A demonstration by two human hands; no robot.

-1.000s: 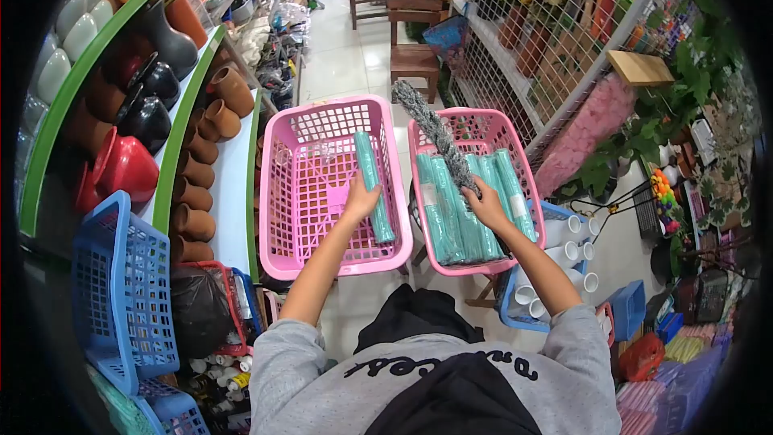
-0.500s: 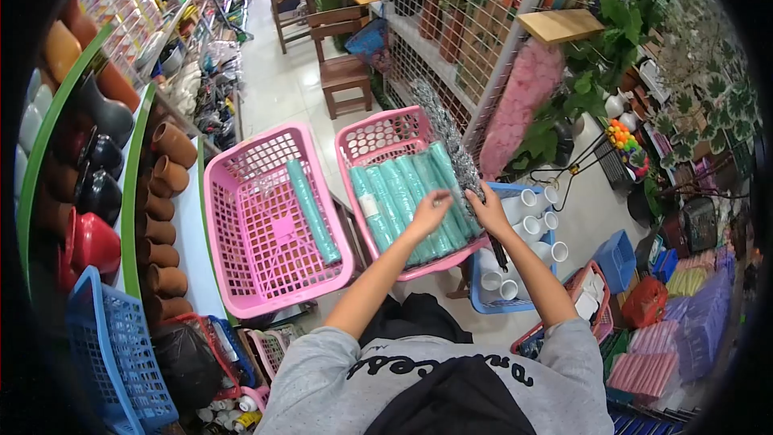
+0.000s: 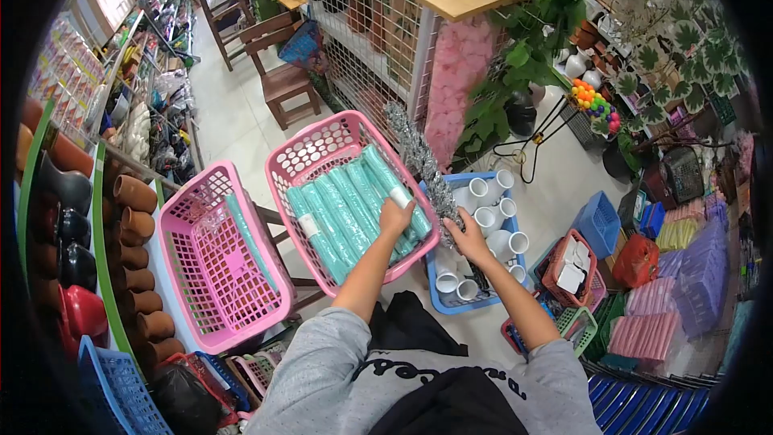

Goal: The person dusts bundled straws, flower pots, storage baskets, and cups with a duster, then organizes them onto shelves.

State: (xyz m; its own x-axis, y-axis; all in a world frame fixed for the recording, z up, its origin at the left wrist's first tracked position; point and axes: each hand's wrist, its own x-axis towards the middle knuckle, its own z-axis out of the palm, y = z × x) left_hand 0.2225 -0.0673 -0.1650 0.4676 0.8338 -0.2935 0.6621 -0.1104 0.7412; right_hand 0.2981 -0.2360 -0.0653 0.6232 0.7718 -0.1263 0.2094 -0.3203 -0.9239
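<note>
A pink plastic basket (image 3: pixel 278 163) in front of me holds several plastic-wrapped teal rolls (image 3: pixel 338 213) lying side by side, some with a white label. My left hand (image 3: pixel 394 217) is down among the rolls at the basket's right side, fingers curled on one near its white label. Closed around the lower part of a silver tinsel duster (image 3: pixel 427 173) is my right hand (image 3: pixel 469 237). The duster slants up along the basket's right rim, and its dark handle end points toward the blue basket.
A second pink basket (image 3: pixel 179 274) at left contains one teal roll (image 3: pixel 250 238). At right, a blue basket (image 3: pixel 439 298) holds several white vases (image 3: pixel 485 218). Clay pots (image 3: pixel 135 191) line the left shelf. A wooden chair (image 3: pixel 282 84) and a wire grid (image 3: pixel 378 40) stand ahead.
My view has swung to the right, so the baskets appear further left. My left hand has gone from above the rolls down onto one at the right. My right hand keeps holding the duster.
</note>
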